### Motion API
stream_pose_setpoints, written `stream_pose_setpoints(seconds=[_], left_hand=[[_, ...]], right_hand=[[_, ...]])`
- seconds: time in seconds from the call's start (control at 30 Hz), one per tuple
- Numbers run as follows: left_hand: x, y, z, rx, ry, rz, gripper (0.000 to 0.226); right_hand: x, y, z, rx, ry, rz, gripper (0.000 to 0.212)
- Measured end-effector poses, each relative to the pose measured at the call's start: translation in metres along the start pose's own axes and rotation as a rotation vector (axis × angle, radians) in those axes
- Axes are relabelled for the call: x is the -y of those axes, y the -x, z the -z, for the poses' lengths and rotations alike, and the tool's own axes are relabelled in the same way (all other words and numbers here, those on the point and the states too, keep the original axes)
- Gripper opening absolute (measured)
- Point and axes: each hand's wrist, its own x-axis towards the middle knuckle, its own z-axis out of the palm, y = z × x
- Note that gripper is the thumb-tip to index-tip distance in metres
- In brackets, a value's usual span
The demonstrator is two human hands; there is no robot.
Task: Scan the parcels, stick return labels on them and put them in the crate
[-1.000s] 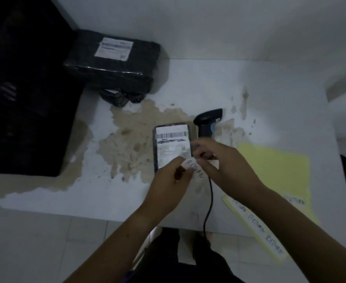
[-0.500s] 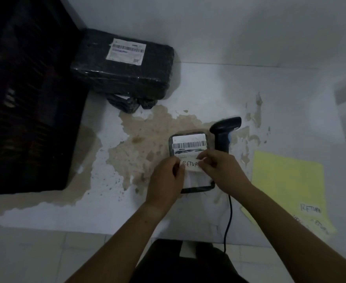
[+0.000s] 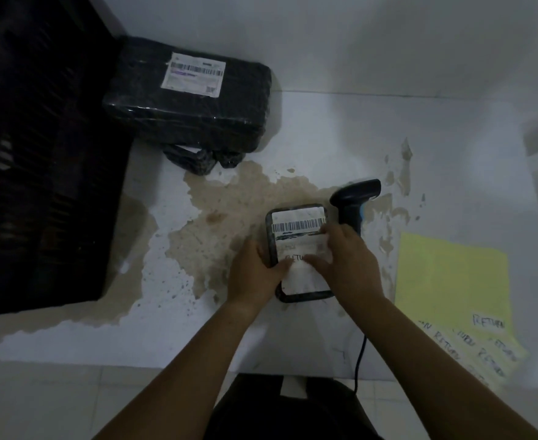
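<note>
Both my hands are on the small parcel [image 3: 299, 222], a dark flat packet lying on the table [image 3: 324, 138] just in front of me, near the middle. Most of its top is covered by a white shipping label with a barcode at the far end. The handwritten return label [image 3: 294, 257] sits on that white face, with only its first letters showing between my hands.

My right hand [image 3: 347, 262] lies over the right half of the parcel, fingers spread and flat, pressing down on the paper and gripping nothing. My left hand [image 3: 258, 274] rests against the parcel's left edge with the thumb reaching onto the return label; I cannot tell if its fingers curl round the edge.

The scanner [image 3: 355, 198] is just beyond my right hand, touching or nearly touching the parcel's right side, and its cable [image 3: 361, 354] runs back towards me over the near edge of the table. To the right lies a yellow sheet [image 3: 451, 281] with more RETURN labels written along its near end.

The black crate [image 3: 39, 154] fills the left side. A large parcel [image 3: 191, 103] in black wrap, labelled on top, sits far left beside it, resting on a smaller dark bundle [image 3: 194, 158]. A brown worn patch [image 3: 229, 204] spreads across the table from there to the small parcel.
</note>
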Motion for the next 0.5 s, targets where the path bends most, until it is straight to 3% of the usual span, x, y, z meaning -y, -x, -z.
stream_pose_setpoints(seconds=[0.13,0.27,0.4,0.5], left_hand=[[0.003,0.001,-0.003,0.122,0.029,0.040,0.030],[0.005,0.002,-0.011,0.099,-0.005,-0.016,0.041],[0.009,-0.003,-0.008,0.162,-0.025,-0.002,0.040],[0.005,0.003,-0.007,0.152,-0.035,0.037,0.040]], right_hand=[[-0.003,0.013,-0.016,-0.068,-0.301,-0.189,0.040],[0.008,0.019,-0.027,-0.133,-0.606,-0.358,0.060],[0.009,0.018,-0.025,-0.167,-0.637,-0.409,0.036],[0.005,0.019,-0.018,-0.152,-0.631,-0.377,0.030]])
